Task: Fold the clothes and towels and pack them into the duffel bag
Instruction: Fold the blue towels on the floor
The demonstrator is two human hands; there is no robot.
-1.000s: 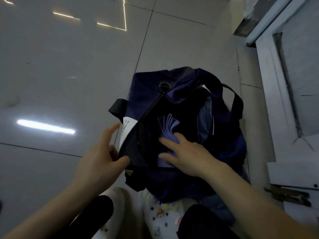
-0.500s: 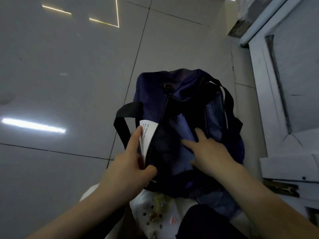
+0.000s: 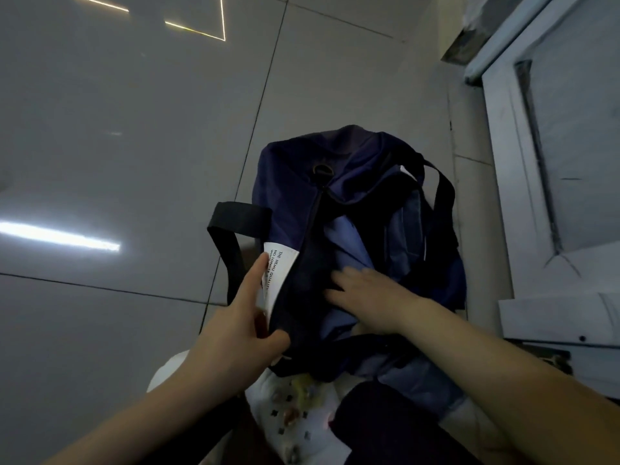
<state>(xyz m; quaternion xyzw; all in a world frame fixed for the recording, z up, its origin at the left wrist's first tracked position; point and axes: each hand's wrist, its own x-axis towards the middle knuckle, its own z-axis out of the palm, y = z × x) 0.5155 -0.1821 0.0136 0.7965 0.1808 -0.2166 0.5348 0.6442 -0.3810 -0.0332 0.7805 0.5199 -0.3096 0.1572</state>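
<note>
My left hand (image 3: 235, 330) grasps the navy duffel bag's (image 3: 302, 182) rim; my right hand (image 3: 372, 300), fingers released flat, presses folded blue cloth (image 3: 349, 243) inside.

My left hand (image 3: 235, 327) reaches forward, index finger straight, thumb curled in a pinch. My right hand (image 3: 372, 297) lies palm down with fingers straight and spread. Both forearms are bare, angled inward.
</note>
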